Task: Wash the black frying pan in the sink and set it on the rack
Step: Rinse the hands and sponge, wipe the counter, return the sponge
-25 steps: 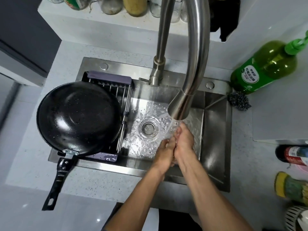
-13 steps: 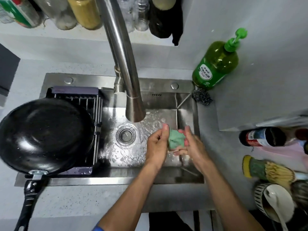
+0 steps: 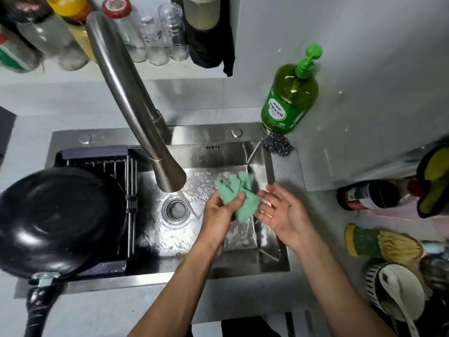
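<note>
Black frying pan [image 3: 60, 220] resting on the rack [image 3: 109, 156] at the left of the frame, over the sink [image 3: 267, 259]: the task appears nearly complete.
Left hand [image 3: 218, 212] grips a green cloth [image 3: 239, 195] beside the running faucet [image 3: 145, 122]; right hand [image 3: 279, 210] lies open, palm up. Pan handle is cut off at lower left; the pan's cleanliness cannot be judged through motion blur.
</note>
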A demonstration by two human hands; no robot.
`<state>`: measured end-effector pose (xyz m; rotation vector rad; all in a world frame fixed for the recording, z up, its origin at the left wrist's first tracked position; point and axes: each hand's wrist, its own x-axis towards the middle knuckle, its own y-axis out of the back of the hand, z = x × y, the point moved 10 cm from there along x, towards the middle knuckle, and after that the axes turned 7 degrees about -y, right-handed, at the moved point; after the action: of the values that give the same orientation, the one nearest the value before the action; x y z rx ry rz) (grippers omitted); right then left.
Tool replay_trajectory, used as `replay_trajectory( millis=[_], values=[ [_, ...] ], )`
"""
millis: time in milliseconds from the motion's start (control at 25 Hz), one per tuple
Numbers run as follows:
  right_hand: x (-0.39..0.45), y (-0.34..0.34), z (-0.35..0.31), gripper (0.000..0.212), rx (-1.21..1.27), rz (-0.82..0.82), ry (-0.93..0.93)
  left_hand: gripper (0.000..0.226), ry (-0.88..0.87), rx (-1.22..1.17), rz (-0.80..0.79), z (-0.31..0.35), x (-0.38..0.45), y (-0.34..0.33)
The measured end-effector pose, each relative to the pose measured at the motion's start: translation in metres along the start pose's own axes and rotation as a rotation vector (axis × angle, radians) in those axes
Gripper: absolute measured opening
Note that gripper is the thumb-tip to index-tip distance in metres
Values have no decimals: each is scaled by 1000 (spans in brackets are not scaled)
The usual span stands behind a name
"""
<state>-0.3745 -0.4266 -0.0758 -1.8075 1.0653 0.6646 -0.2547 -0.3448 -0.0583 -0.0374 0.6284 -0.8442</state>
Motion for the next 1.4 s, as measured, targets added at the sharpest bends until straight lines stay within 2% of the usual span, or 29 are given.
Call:
replay_trajectory(
  millis=[80, 120, 200, 240, 320, 360, 440, 480, 520, 560, 640, 720, 760, 800, 840, 920, 1040, 1160, 1200, 1280, 1400],
  values=[
    [3, -3, 19, 44, -151, -8, -153, 39, -18, 74, -27, -4, -2, -2],
    [5, -4, 22, 45, -206, -4, -173, 48, -28, 121, -45, -5, -4, -4],
    [11, -2, 13, 27, -193, 30, -82, 58, -37, 161, -72, -7, -7, -9],
    [11, -1, 2, 18, -176, 50, -2, 57, -40, 157, -64, -10, -7, -7],
    [6, -2, -14, 27, -228, 58, 124, 36, -48, 155, -9, -4, -9, -2],
    [4, -1, -17, 38, -286, 57, 153, 22, -90, 258, 9, 3, -8, 2],
    [1, 9, -21, 60, -485, 108, 173, 37, -276, 859, -2, 29, -5, 3],
    [-1, 15, -25, 66, -659, 163, 186, 40, -409, 1140, -39, 41, -6, -6],
    [-5, 18, -31, 73, -861, 210, 225, 36, -511, 1197, -105, 50, -7, -18],
    [-9, 15, -38, 81, -1027, 218, 293, 26, -554, 1092, -186, 56, -7, -30],
    [-19, -8, -48, 87, -1168, 52, 449, 14, -532, 848, -386, 56, -5, -54],
    [-25, -19, -51, 65, -1169, -91, 451, 24, -466, 737, -473, 52, -5, -70],
    [-24, -13, -54, 45, -1179, -72, 436, 28, -434, 681, -465, 52, -4, -73],
    [-26, -4, -59, 25, -1218, -14, 444, 29, -403, 636, -433, 53, -1, -72],
    [-31, 6, -65, 21, -1258, 49, 485, 29, -394, 592, -395, 53, 1, -69],
    [-46, 22, -70, 36, -1361, 170, 597, 23, -382, 547, -348, 48, 5, -58],
    [-69, 63, -59, 21, -1243, 358, 496, 7, -268, 499, -370, 19, 0, -49],
    [-88, 107, -51, 25, -1079, 540, 419, 4, -222, 609, -421, -3, -3, -59],
    [-98, 118, -57, 24, -1016, 602, 455, 8, -242, 614, -433, -4, 1, -69],
    [-133, 126, -79, 21, -955, 743, 644, 16, -307, 580, -488, 6, -1, -96],
    [-183, 121, -86, 17, -1004, 763, 937, 20, -491, 590, -590, 29, -20, -125]
  ],
)
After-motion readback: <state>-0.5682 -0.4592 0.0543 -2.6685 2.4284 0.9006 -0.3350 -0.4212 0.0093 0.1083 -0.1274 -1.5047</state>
